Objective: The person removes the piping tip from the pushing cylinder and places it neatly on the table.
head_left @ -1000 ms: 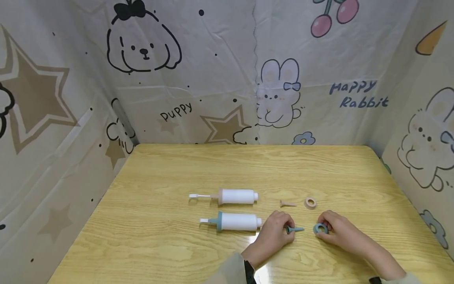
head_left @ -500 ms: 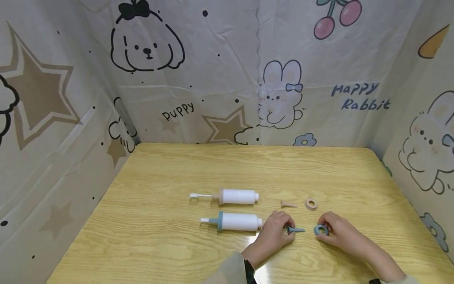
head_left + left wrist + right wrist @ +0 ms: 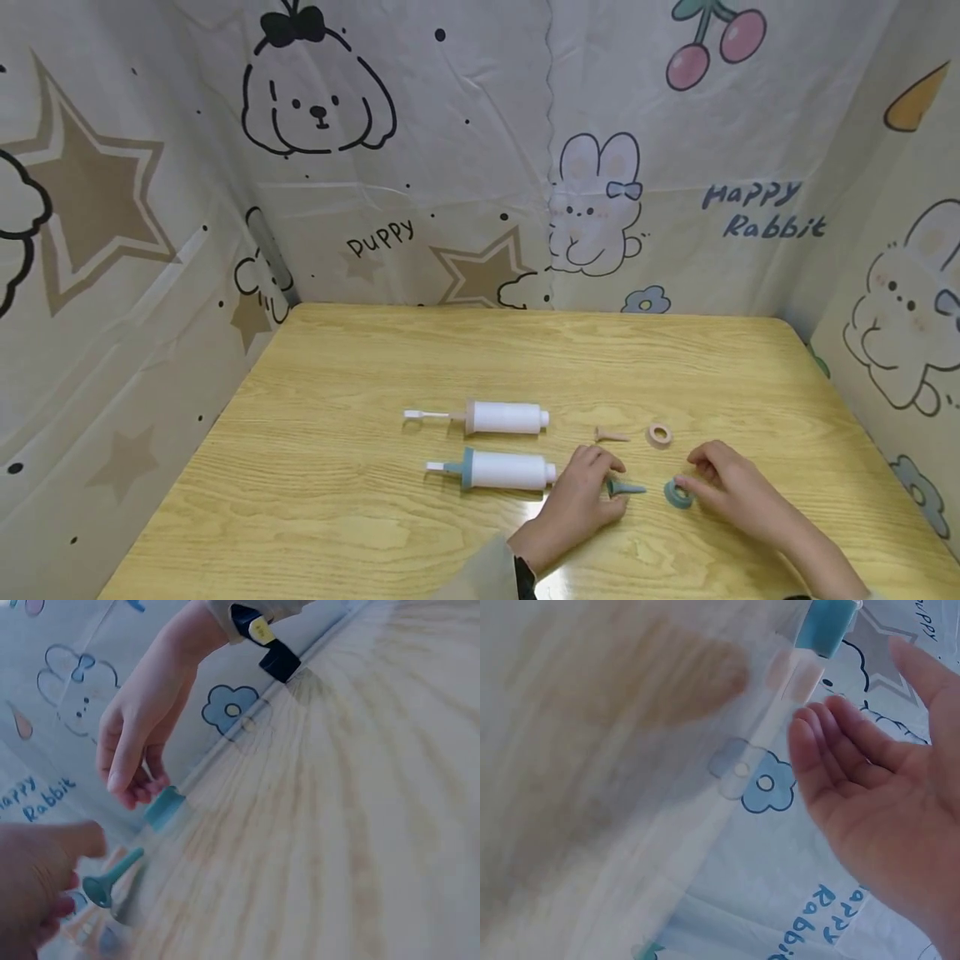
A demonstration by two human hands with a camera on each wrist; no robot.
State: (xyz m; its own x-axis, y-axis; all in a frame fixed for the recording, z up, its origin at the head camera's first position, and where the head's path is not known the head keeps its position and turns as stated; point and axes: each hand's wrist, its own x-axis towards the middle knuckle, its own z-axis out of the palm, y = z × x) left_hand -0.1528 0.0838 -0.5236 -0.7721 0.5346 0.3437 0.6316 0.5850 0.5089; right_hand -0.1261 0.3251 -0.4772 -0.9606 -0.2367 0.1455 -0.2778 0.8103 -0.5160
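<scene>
My left hand point(image 3: 576, 498) rests on the table with thumb and fingers apart around a small teal funnel-shaped piece point(image 3: 625, 488). In the left wrist view, a gap shows between that hand point(image 3: 34, 877) and the piece point(image 3: 112, 879). Just right of it lies a teal ring point(image 3: 670, 498) on the table. My right hand point(image 3: 742, 492) hovers beside the ring, fingers loosely bent and holding nothing. The right wrist view shows its palm point(image 3: 885, 795) clear of the ring point(image 3: 826, 628).
Behind the teal pieces lie a beige funnel-shaped piece point(image 3: 611, 435) and a beige ring point(image 3: 660, 435). To the left are two white cylinders, one with a beige collar point(image 3: 507, 417), one with a teal collar point(image 3: 510, 471). Printed fabric point(image 3: 465, 183) walls the wooden table point(image 3: 322, 517).
My right hand has let go of the teal ring and drawn back slightly to the right. My left fingers have parted from the teal funnel-shaped piece. The head view has shifted slightly.
</scene>
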